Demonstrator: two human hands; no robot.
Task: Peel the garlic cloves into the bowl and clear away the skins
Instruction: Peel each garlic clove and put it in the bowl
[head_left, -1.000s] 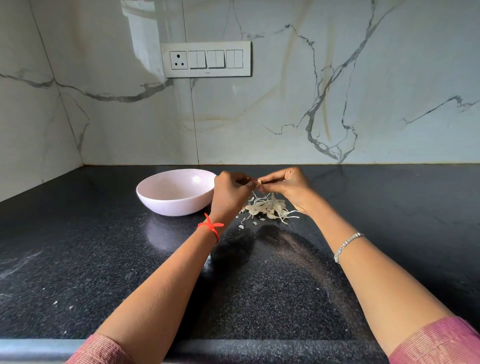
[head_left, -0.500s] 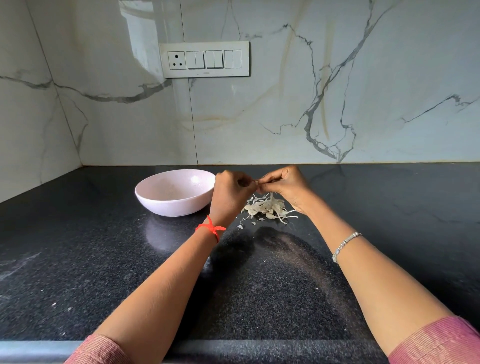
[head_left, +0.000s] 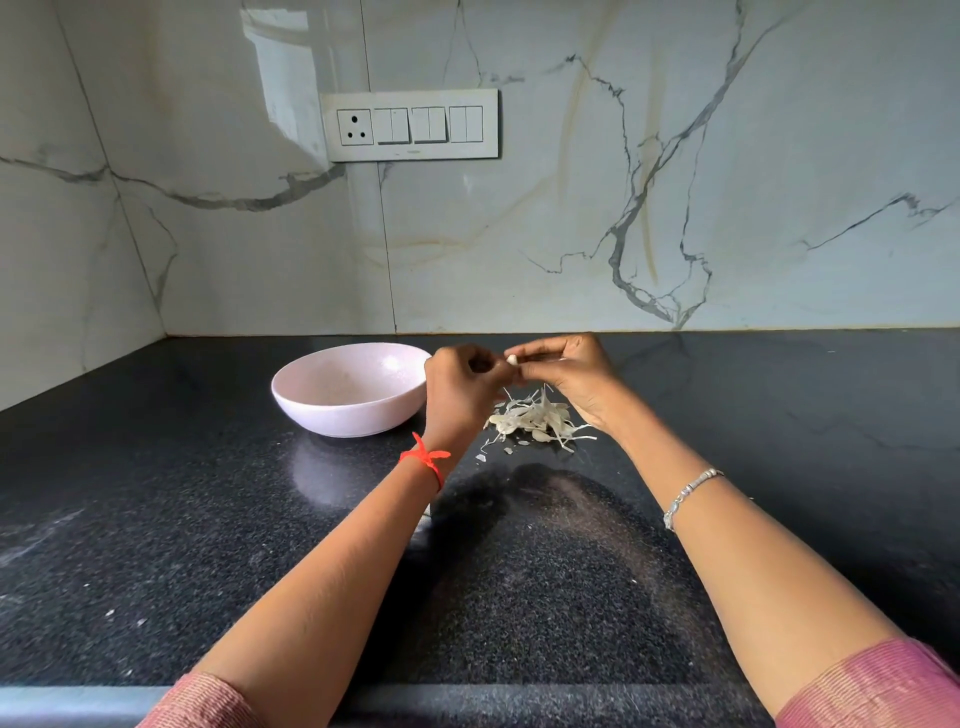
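A small white garlic clove (head_left: 512, 359) is pinched between the fingertips of both hands, just above the counter. My left hand (head_left: 460, 395) curls round it from the left, and my right hand (head_left: 569, 371) pinches it from the right. Below the hands lies a heap of pale garlic skins (head_left: 535, 421) on the black counter. A pale pink bowl (head_left: 311, 410) stands left of the hands; I cannot see cloves inside it from here.
The black speckled counter (head_left: 208, 519) runs to a marble wall with a switch panel (head_left: 410, 124) behind. A few skin flecks (head_left: 481, 457) lie near the heap. The counter's front edge (head_left: 467, 701) is close to me.
Both hands have stayed over the skin heap, working the clove between the fingertips; the white clove tip shows again between them. Bowl and skins have not moved.
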